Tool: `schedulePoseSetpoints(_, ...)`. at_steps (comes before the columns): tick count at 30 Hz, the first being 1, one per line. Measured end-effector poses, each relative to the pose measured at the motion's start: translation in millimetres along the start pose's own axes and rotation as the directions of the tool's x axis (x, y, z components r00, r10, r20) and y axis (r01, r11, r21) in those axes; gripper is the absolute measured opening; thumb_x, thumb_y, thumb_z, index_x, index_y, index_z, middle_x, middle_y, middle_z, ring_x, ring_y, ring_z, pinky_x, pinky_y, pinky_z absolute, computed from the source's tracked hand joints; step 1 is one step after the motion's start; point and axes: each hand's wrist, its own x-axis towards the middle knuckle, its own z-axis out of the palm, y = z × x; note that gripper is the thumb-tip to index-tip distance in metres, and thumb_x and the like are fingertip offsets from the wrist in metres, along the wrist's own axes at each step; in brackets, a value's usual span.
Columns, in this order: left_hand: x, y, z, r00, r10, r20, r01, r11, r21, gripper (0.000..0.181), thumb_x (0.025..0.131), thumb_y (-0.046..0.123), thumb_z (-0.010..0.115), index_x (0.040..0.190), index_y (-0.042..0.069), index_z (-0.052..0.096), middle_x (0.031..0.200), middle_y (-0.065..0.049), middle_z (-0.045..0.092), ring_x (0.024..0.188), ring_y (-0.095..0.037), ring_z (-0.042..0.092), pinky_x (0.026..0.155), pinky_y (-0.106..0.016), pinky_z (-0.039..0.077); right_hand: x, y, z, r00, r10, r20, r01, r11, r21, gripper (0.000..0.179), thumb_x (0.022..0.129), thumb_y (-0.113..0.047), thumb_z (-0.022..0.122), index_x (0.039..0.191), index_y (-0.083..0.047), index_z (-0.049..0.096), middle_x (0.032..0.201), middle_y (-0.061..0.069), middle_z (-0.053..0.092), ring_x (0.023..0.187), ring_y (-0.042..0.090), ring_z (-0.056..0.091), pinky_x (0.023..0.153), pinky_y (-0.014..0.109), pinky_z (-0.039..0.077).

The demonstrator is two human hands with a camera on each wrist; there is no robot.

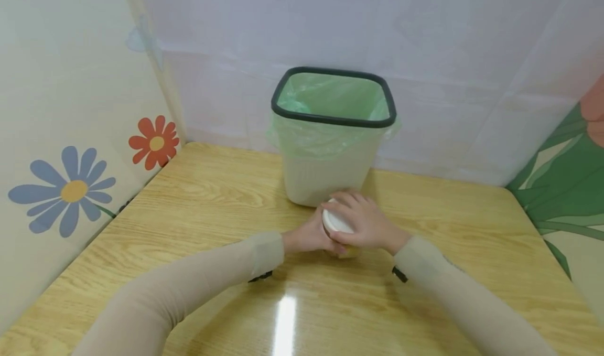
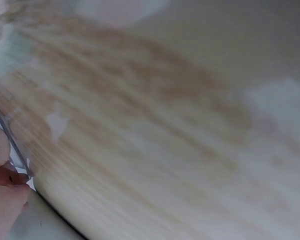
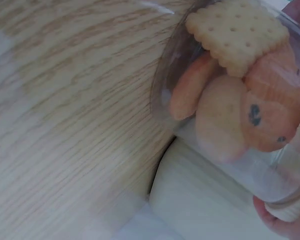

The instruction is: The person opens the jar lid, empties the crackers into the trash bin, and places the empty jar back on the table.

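A clear jar (image 3: 180, 127) of biscuits with a white lid (image 1: 334, 222) stands close over the wooden table, in front of the bin. My left hand (image 1: 308, 236) grips the jar's side. Over the top, my right hand (image 1: 367, 223) curls its fingers and thumb round the lid. Through the jar wall in the right wrist view show a square scalloped biscuit (image 3: 238, 32) and several rounded orange and pale ones. The left wrist view catches only the jar's edge and part of a finger (image 2: 7, 207) at its left border.
Just behind the hands, a white bin (image 1: 325, 175) with a black rim (image 1: 332, 119) and a green liner bag (image 1: 340, 91) stands against the pale back wall. Flower-printed panels (image 1: 74, 191) flank the wooden table (image 1: 226, 198). Light glares off the table's front.
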Motion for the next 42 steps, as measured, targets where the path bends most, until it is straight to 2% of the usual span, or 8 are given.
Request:
schedulePoseSetpoints(3,-0.8,0.1,-0.5,1.000,-0.023,0.000,0.023,1.000,0.013,0.115,0.067,0.008,0.088,0.151,0.014,0.009,0.140,-0.009,0.036,0.121,-0.021,0.045,0.098,-0.031,0.044,-0.2,1.6,-0.5,1.000,-0.021,0.005,0.021,1.000,0.003,0.062,0.090,-0.058,0.051,0.138,-0.019,0.054,0.138,0.015,0.049,0.124,0.039,0.044,0.091,0.062,0.042)
schedulePoseSetpoints(10,-0.1,0.0,-2.3,0.999,0.029,0.027,-0.029,1.000,0.008,0.111,0.067,0.006,0.087,0.149,0.012,0.013,0.137,-0.011,0.040,0.118,-0.022,0.049,0.097,-0.031,0.045,0.6,4.3,-1.5,0.998,-0.061,0.022,0.061,0.998,-0.012,0.088,0.086,-0.082,0.024,0.139,-0.017,0.053,0.139,0.016,0.047,0.125,0.040,0.042,0.092,0.062,0.041)
schedulePoseSetpoints(18,3.6,-6.0,-7.7,0.986,0.122,0.115,-0.115,0.991,-0.066,0.102,0.069,0.001,0.084,0.148,0.014,0.022,0.138,-0.009,0.040,0.120,-0.022,0.047,0.100,-0.034,0.043,1.3,7.5,-3.9,0.989,-0.145,0.032,0.144,0.989,0.019,0.079,0.089,-0.077,0.031,0.138,-0.019,0.052,0.139,0.015,0.049,0.126,0.040,0.043,0.097,0.063,0.037)
schedulePoseSetpoints(22,3.1,-5.8,-9.9,0.984,0.120,0.130,-0.113,0.992,-0.064,0.103,0.069,0.002,0.085,0.149,0.015,0.021,0.139,-0.009,0.040,0.121,-0.023,0.047,0.100,-0.035,0.043,2.3,9.2,-5.5,0.983,-0.181,0.039,0.180,0.984,0.017,0.073,0.090,-0.072,0.038,0.139,-0.019,0.052,0.139,0.015,0.049,0.126,0.038,0.044,0.096,0.062,0.038)
schedulePoseSetpoints(26,1.6,-5.0,-10.3,0.990,0.058,0.125,-0.056,0.998,-0.024,0.109,0.069,0.008,0.086,0.151,0.017,0.014,0.140,-0.007,0.036,0.120,-0.020,0.047,0.099,-0.033,0.044,3.2,9.1,-9.2,0.980,-0.180,0.087,0.182,0.983,-0.006,0.074,0.090,-0.071,0.038,0.141,-0.019,0.050,0.143,0.014,0.047,0.129,0.038,0.042,0.098,0.062,0.037)
schedulePoseSetpoints(30,0.3,-4.4,-10.5,0.992,0.023,0.124,-0.025,1.000,0.010,0.111,0.071,0.011,0.086,0.153,0.017,0.010,0.143,-0.007,0.034,0.122,-0.019,0.047,0.100,-0.031,0.042,3.7,3.9,-17.3,0.973,-0.118,0.199,0.122,0.992,-0.008,0.075,0.091,-0.068,0.042,0.147,-0.019,0.043,0.153,0.014,0.036,0.137,0.041,0.032,0.102,0.067,0.029)
schedulePoseSetpoints(35,-0.9,-3.9,-10.5,0.992,0.022,0.127,-0.022,1.000,-0.005,0.111,0.072,0.010,0.084,0.154,0.016,0.009,0.144,-0.007,0.034,0.121,-0.019,0.049,0.100,-0.031,0.043,1.3,-11.5,-27.6,0.950,0.041,0.310,-0.044,0.999,0.002,0.069,0.094,-0.060,0.047,0.153,-0.026,0.033,0.160,0.012,0.015,0.142,0.046,0.014,0.105,0.073,0.014)
schedulePoseSetpoints(42,0.1,-0.6,-8.6,0.987,0.041,0.158,-0.028,0.996,-0.083,0.107,0.072,0.004,0.082,0.151,0.021,0.013,0.141,-0.004,0.040,0.119,-0.019,0.051,0.095,-0.034,0.048,-2.1,-35.8,-21.9,0.951,0.250,0.180,-0.249,0.968,-0.029,0.066,0.098,-0.055,0.046,0.153,-0.021,0.033,0.158,0.018,0.020,0.142,0.048,0.013,0.099,0.077,0.020)
